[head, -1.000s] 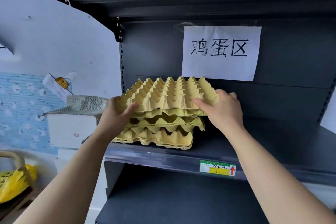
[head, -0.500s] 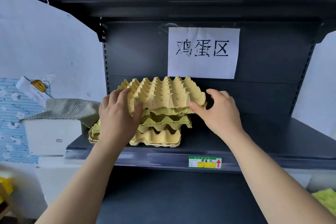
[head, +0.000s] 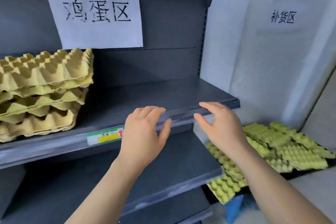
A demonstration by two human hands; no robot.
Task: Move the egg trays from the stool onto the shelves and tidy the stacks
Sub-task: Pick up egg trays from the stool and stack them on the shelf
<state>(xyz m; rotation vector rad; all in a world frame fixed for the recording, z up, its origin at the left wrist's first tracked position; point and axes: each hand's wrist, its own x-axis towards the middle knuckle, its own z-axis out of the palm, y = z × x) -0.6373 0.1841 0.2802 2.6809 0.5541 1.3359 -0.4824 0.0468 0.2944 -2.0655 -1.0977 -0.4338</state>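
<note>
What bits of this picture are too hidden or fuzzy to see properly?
Head view only.
- The tray stack on the shelf: left part cut off by the picture's edge.
- The shelf label: blurred, and the left hand covers its right end; unreadable.
- The loose trays at lower right: the right hand, its arm and the lower shelf hide part, so the count is unclear.
- Whatever those trays rest on: hidden beneath them.

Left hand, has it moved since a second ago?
Yes. The left hand has let go of the egg tray stack and shifted right, now past the price label on the shelf edge, holding nothing.
</note>
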